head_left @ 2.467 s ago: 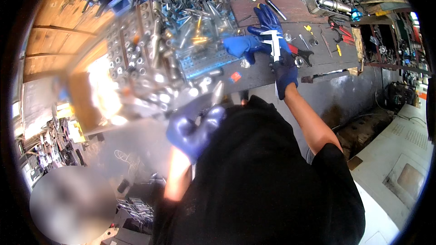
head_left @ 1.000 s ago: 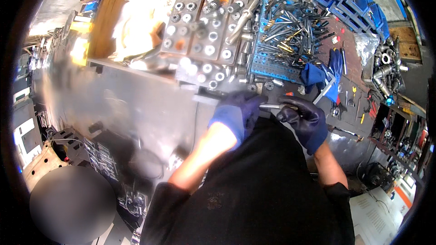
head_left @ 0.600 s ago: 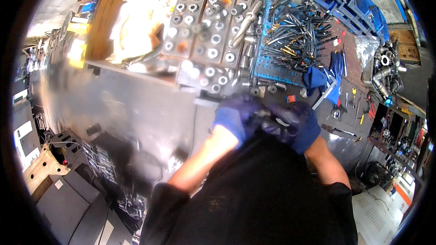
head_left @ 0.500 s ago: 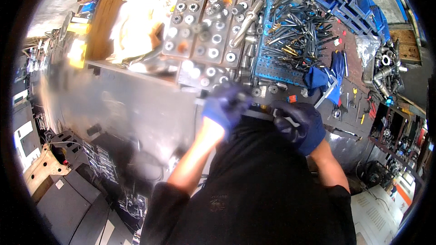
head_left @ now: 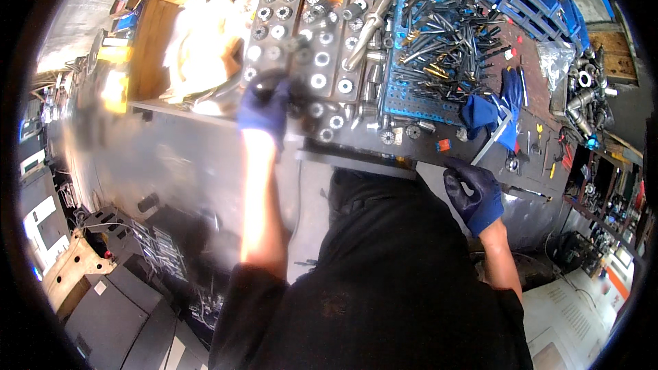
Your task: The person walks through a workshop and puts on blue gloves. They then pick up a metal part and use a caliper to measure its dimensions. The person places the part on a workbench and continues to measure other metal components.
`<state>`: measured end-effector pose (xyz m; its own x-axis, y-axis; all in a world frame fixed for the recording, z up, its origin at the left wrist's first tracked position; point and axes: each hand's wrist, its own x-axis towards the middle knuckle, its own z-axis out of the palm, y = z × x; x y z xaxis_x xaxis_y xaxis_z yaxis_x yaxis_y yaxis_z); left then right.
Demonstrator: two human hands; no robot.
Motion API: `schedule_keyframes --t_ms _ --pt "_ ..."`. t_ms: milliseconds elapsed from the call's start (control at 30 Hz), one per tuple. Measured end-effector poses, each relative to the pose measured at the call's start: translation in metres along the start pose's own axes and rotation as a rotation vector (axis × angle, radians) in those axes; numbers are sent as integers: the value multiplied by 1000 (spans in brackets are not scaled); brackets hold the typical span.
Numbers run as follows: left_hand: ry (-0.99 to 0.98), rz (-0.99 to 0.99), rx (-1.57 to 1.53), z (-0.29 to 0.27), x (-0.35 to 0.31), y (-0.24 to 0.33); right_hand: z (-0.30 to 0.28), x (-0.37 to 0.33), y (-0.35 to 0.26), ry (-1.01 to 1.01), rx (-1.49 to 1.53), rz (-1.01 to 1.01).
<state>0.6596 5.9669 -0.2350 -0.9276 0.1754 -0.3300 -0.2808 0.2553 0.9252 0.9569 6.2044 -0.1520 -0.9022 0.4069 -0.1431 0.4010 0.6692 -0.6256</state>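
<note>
My left hand (head_left: 266, 104), in a dark blue glove, reaches to the near left corner of the metal collet racks (head_left: 306, 62). It is smeared by motion, so its fingers and anything in them cannot be made out. Round collets (head_left: 318, 81) sit in rows in these racks. My right hand (head_left: 474, 195), gloved alike, hovers by the bench's front edge, to the right of a grey drawer-like ledge (head_left: 356, 159). Its fingers are loosely curled, with a gap between thumb and fingers and nothing visible in it.
Loose drill bits and cutters (head_left: 452, 41) pile on a blue perforated tray (head_left: 418, 107). Beside it lie a blue glove (head_left: 508, 106) and a caliper-like metal tool (head_left: 491, 138). Blue bins (head_left: 528, 0) stand behind; metal tool holders (head_left: 584, 106) heap at the right.
My left hand has moved left and away from me, from the ledge to the racks. My right hand has shifted slightly right, off the ledge. The view has shifted a little.
</note>
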Motion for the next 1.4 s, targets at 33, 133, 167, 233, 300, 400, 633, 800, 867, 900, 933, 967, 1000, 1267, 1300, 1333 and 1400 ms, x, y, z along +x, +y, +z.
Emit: schedule_keyframes --t_ms 33,133,167,233,300,400,633,800,867,900,933,967,1000,1267,1300,1333,1400 --pt "4 23 20 -2 6 -3 0 -2 2 -4 -4 22" --pt "34 38 161 -1 8 4 0 -5 5 4 -14 47" --pt "30 36 173 -2 11 0 1 -6 6 10 -16 49" --pt "4 36 210 -5 14 -3 2 -7 9 20 -47 28" --pt "-43 35 261 -7 14 0 2 -7 10 22 -67 13" --pt "-129 256 574 -5 0 11 3 -6 11 37 -53 10" --pt "-116 418 521 -11 -4 4 2 -5 14 18 -78 -7" --pt "-151 78 150 -23 -29 0 -1 -3 8 -9 -12 51" --pt "-160 -41 198 -25 -37 -12 1 -4 11 -17 -26 45" --pt "-148 -1 179 -23 -42 -16 4 -5 13 -8 -21 39" --pt "-130 -50 158 -19 -45 -18 7 -6 14 1 -16 33" --pt "-111 -97 136 -15 -47 -20 8 -6 15 10 -11 25" --pt "-92 -144 113 -12 -48 -23 8 -5 14 10 -3 12" --pt "-124 131 505 5 -46 -27 3 3 10 19 -34 -54" --pt "-146 146 555 6 -49 -19 3 2 11 1 -24 -24" --pt "-167 162 606 7 -51 -11 4 1 13 -16 -14 6" --pt "-207 164 620 9 -51 -5 3 0 12 -23 2 24"
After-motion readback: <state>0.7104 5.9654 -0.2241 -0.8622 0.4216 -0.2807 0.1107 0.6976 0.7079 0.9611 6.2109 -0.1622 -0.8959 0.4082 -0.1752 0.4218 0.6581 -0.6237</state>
